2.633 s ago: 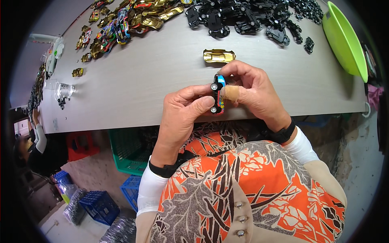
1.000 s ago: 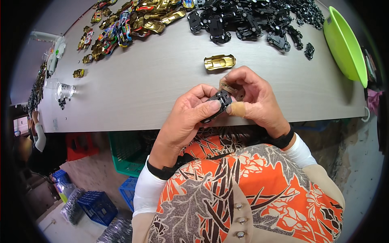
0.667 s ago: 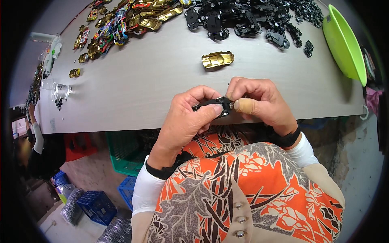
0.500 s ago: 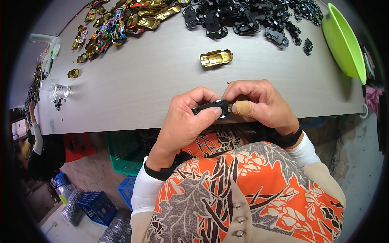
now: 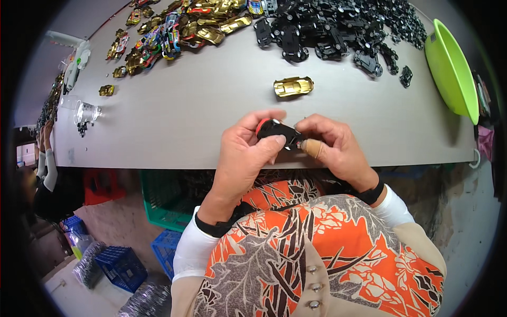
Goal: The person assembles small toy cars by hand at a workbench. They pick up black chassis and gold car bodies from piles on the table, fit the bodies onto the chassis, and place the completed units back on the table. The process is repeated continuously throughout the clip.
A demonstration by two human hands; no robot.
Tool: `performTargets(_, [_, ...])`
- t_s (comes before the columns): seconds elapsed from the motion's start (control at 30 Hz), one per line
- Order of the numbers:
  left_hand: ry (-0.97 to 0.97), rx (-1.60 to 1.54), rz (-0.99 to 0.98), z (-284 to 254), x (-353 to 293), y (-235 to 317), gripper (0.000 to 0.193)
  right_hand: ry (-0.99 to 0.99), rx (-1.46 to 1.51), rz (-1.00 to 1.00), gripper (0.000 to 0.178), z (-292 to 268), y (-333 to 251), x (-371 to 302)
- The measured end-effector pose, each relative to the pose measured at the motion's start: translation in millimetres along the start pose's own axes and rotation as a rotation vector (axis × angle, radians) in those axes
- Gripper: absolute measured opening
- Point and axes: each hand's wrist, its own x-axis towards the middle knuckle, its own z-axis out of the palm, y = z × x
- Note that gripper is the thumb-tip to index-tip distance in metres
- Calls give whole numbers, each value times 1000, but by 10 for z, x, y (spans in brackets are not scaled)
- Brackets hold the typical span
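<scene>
A small toy car (image 5: 279,132), black underside with wheels up and a red edge at its left end, is held just above the near part of the table. My left hand (image 5: 245,146) is closed round its left end, thumb pressed across the black base. At the car's right end, my right hand (image 5: 338,150) pinches with thumb and forefinger; the thumb wears a tan bandage. The fingers partly hide the car. Beyond my hands a gold car body (image 5: 293,86) lies by itself on the table.
Gold and coloured car bodies (image 5: 208,34) are heaped at the far left, black car bases (image 5: 330,42) at the far centre and right. A green basin (image 5: 449,74) leans at the right edge. Clear cups (image 5: 86,112) stand left. Another person's arm (image 5: 50,164) is at far left.
The toy car has turned in my hands, and a red edge now shows at its left end. My view has shifted slightly; the gold body by itself has not visibly moved on the table.
</scene>
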Motion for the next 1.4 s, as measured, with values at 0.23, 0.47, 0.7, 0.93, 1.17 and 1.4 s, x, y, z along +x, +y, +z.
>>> performTargets(0.23, [15,-107,202,-29,21,-135,22,-17,-18,14,15,-5,24,6])
performTargets(0.47, [-97,59,286,-30,-28,-126,24,2,-147,-246,11,-71,0,40])
performTargets(0.7, [-114,159,403,-15,-33,-144,29,14,-133,-358,13,-75,-37,29])
performTargets(0.93, [-130,225,414,-38,-39,-147,31,18,-137,-399,13,-50,-47,19])
performTargets(1.17, [-181,47,176,9,-83,-77,53,69,-100,-434,14,37,-27,75])
performTargets(1.4, [-190,69,418,3,-36,-229,48,-43,-59,-398,13,42,-16,95])
